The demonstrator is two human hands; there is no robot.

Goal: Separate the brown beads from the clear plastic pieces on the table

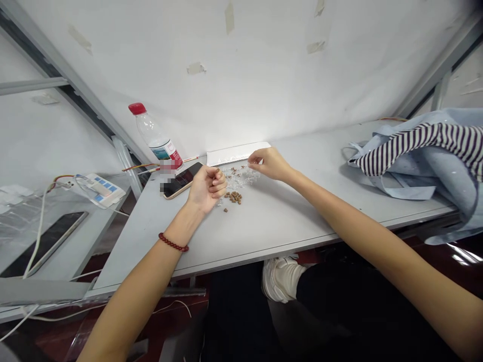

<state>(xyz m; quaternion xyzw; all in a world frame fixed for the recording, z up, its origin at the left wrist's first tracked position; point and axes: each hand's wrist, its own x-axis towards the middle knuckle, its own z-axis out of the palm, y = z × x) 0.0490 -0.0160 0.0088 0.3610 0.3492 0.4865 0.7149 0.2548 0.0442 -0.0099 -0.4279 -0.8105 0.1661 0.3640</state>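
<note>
Across the pale grey bench, the left hand curls its grip shut on a small brown pellet, beside a pile of short brown pellets. Over by the clear crinkled plastic bits, the right hand pinches narrow, contents impossible to tell.

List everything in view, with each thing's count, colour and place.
tabletop: one, grey, centre
bottle: one, clear, red-capped, back left
phones: two, black-screened, beside left hand and far left
power strip: one, white-blue, left
cables: several, mostly white, left
pellets: many, brown, centre
fragments: many, mostly clear, behind pellets
flat object: one, white, against wall
cloth: pile, blue and striped, right
tape: several, beige, walls
shoe: one visible, white, below
bracelet: one, red-brown, left wrist
hands: two, bare, centre
</note>
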